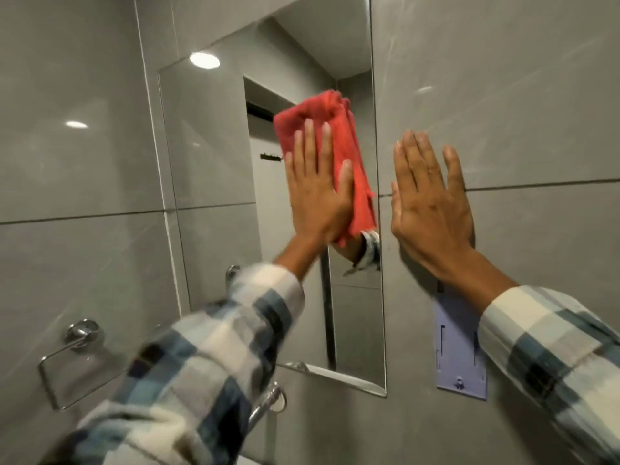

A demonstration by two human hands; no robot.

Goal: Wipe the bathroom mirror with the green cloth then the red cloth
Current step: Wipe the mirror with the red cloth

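- The red cloth (pixel 335 156) lies bunched against the mirror (pixel 214 169), near its right edge; I judge it soft, light, best pinned under a palm.
- My left hand (pixel 318 189) presses it flat, fingers spread.
- My right hand (pixel 429 203) lies open on the wall tile (pixel 520 95).

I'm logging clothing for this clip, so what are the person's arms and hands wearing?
Both arms wear long, soft-looking sleeves in a large check of white, grey-blue and dark navy: the left sleeve is motion-blurred, the right sleeve sharper. The cuffs end at the wrists. The left hand and right hand are bare, without gloves. No watch or bracelet shows.
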